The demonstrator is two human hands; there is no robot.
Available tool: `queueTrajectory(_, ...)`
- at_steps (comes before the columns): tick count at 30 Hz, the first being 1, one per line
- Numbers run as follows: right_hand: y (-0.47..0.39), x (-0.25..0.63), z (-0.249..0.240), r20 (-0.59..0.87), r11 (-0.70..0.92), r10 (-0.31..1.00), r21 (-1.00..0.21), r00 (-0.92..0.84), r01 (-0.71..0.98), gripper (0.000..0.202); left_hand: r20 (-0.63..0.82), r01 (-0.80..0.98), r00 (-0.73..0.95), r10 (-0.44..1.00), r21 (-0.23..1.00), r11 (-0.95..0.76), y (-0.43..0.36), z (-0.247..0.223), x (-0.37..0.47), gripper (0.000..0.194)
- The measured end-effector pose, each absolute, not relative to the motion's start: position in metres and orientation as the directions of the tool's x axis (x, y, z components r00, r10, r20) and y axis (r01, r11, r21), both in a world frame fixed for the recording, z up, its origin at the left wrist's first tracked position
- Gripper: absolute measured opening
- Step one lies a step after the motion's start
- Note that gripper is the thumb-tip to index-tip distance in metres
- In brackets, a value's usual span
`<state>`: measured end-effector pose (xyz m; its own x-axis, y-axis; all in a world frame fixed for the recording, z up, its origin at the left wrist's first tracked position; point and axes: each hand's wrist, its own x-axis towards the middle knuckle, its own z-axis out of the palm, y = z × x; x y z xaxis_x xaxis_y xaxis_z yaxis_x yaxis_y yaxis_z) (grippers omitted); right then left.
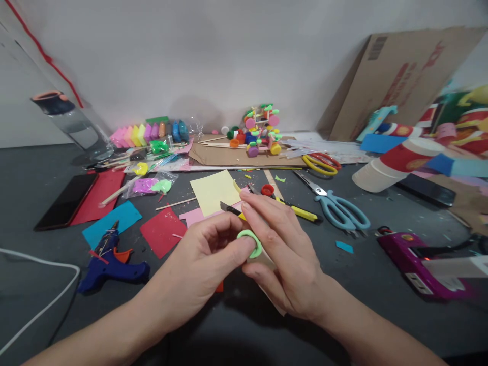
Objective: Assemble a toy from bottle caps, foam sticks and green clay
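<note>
A light green soft clay ring (259,249) curls around the thumb tip of my left hand (209,259). The fingers of that hand are bent in and pressed against the ring. My right hand (285,249) arches over from the right, its fingers stretched forward and close together. Beneath its palm a beige piece of card (264,257) shows between thumb and fingers; most of it is hidden. Just beyond my fingertips lies a yellow utility knife (305,213), and a dark blade (229,208) points out left of them.
Left are a blue glue gun (114,272), a phone (64,201) and a water bottle (82,129). Colored clay packs (148,133) and a small colorful clay model (263,129) stand behind. Blue-handled scissors (339,208), a paper cup (396,162) and a purple device (423,267) are right.
</note>
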<state>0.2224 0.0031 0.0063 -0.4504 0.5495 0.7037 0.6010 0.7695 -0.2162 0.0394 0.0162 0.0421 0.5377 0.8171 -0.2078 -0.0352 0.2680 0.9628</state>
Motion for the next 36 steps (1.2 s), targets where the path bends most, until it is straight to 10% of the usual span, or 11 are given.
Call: queueTrajectory(36,0.0043,0.2241,0.0036,0.693,0.779,0.547,-0.217,-0.470,0.588,0.065,-0.218,-0.076,0.498,0.839,0.953,0.292,0.0146,0.0439,0.0438,0.012)
